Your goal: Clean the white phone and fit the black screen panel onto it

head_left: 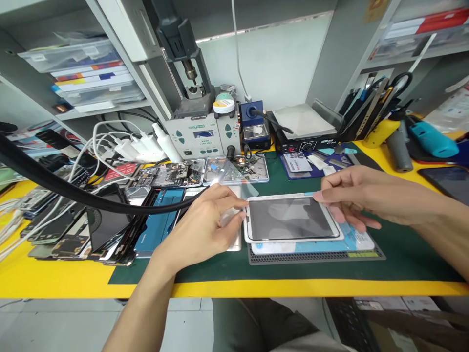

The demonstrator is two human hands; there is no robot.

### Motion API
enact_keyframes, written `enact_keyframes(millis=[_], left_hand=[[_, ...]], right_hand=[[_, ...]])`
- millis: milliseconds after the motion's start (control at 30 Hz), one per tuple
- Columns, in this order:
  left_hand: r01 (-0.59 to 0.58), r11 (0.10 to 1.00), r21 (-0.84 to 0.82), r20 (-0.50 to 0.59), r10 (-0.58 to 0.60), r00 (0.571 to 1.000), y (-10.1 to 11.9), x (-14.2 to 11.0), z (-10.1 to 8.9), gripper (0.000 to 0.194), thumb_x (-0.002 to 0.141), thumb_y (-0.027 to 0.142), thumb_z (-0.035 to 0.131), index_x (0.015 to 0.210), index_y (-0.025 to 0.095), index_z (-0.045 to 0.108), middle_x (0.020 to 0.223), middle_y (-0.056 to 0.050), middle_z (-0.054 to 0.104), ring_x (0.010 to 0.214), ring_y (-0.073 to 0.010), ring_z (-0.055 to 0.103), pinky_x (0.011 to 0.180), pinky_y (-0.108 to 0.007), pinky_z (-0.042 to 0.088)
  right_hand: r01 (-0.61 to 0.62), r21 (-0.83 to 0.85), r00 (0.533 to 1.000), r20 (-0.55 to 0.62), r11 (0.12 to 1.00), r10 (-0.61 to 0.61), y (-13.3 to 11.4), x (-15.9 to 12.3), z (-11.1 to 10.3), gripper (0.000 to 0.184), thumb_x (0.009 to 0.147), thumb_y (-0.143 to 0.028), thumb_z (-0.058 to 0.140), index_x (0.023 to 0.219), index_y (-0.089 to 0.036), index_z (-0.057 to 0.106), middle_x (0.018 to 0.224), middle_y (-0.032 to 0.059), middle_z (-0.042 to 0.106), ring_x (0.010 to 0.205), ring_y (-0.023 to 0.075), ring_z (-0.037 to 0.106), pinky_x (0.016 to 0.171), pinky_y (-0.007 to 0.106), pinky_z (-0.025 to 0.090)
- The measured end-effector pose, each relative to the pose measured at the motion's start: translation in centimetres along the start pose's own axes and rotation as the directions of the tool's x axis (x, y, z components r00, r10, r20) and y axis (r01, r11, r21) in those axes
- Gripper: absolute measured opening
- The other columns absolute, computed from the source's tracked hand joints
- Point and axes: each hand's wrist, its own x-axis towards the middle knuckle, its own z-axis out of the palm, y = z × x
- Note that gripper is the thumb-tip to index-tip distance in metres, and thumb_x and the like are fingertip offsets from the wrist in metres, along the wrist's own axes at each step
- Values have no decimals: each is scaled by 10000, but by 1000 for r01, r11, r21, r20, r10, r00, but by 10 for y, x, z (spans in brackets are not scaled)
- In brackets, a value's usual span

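Note:
A white-framed tablet with a dark, reflective screen lies in front of me, long side across. My left hand is closed at its left edge, with the thumb and index finger pinching the rim. At the upper right corner, my right hand pinches the edge between thumb and index finger, its other fingers curled below. Under the tablet is a blue-and-white flat piece, partly covered. Both rest over a grey perforated pad on the dark green mat. A white phone-like panel is partly hidden behind my left hand.
A black hose arcs across the left side. Stacked phone parts and a blue phone panel lie left. Behind stand trays of circuit boards, a soldering station and a black heating plate unit. A yellow bottle stands right.

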Motion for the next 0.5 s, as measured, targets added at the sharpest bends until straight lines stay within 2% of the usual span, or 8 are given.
enact_keyframes(millis=[200,500], left_hand=[[44,999,-4,-10,-44,999,0,1,1,211,984,219,595,1125,222,752,997,-18,692,999,-183,622,892,-326,472],[57,998,-9,-16,-57,998,1,-1,-2,203,985,227,599,1117,229,753,968,-16,686,984,-186,622,882,-327,469]], right_hand=[[15,-7,999,36,1000,-15,3,1,-2,451,798,-537,808,641,-163,610,517,48,617,389,120,545,334,180,357],[15,-28,1000,13,999,-15,2,0,0,472,793,-562,810,632,-163,616,486,52,607,376,123,538,338,189,368]])
